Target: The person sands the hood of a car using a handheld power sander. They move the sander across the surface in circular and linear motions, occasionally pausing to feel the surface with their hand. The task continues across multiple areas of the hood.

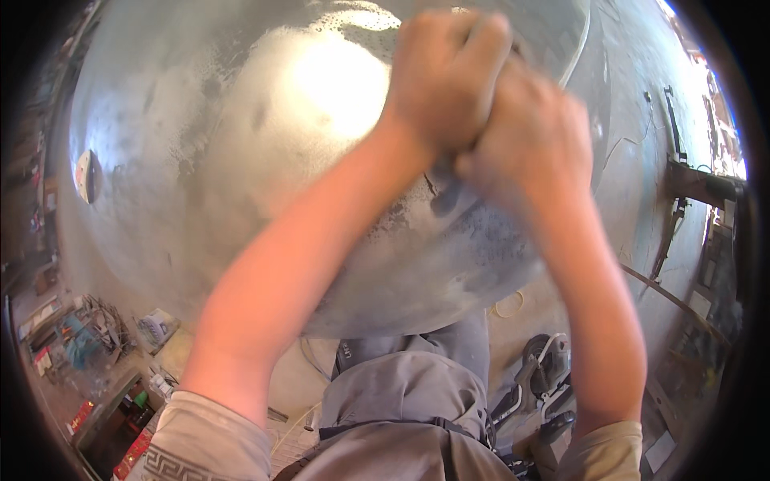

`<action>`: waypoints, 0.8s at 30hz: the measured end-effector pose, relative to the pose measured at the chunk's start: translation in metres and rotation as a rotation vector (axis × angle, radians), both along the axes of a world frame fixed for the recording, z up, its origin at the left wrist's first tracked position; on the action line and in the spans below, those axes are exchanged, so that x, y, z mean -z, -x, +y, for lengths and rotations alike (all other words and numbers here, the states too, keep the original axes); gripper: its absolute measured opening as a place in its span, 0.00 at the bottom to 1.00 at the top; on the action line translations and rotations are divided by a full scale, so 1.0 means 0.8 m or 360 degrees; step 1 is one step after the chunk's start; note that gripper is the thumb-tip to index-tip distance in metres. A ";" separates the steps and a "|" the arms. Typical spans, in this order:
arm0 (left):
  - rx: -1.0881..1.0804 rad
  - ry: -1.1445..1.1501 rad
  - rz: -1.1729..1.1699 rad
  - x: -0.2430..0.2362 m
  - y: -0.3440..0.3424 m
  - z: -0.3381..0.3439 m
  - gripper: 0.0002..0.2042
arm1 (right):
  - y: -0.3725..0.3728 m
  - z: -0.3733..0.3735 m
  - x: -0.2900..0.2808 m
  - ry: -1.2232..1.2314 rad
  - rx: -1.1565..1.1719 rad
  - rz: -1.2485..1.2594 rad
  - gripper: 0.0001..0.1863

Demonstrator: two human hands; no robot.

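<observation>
A big, rounded, grey metal-like surface [241,160] bulges out in front of me, with a bright glare and dark blotchy patches on it. Both arms reach up over it, and the hands meet at the upper right of its middle. My left hand [449,76] is closed, its fingers curled. Pressed against it from the right, my right hand [539,132] is closed too. Motion smears both. Whatever lies between or beneath the fingers is hidden. Just below the hands shows a dark blurred smudge [445,199], perhaps a reflection.
A round pale disc [86,176] sits at the surface's left side. Tangled cords and clutter [88,337] lie on the floor at left, near an open dark box [120,425]. Dark wheeled-looking equipment [545,369] stands by my right leg. A dark metal stand [698,183] is at far right.
</observation>
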State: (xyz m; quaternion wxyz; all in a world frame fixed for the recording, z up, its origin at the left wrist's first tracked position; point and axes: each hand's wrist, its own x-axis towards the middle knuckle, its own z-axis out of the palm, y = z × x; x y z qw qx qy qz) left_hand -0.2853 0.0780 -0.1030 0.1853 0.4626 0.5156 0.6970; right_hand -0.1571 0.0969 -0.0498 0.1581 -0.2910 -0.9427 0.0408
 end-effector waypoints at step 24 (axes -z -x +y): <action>-0.0142 -0.0120 -0.0066 -0.002 -0.005 -0.043 0.15 | -0.001 -0.043 -0.008 0.0039 -0.0160 0.0001 0.18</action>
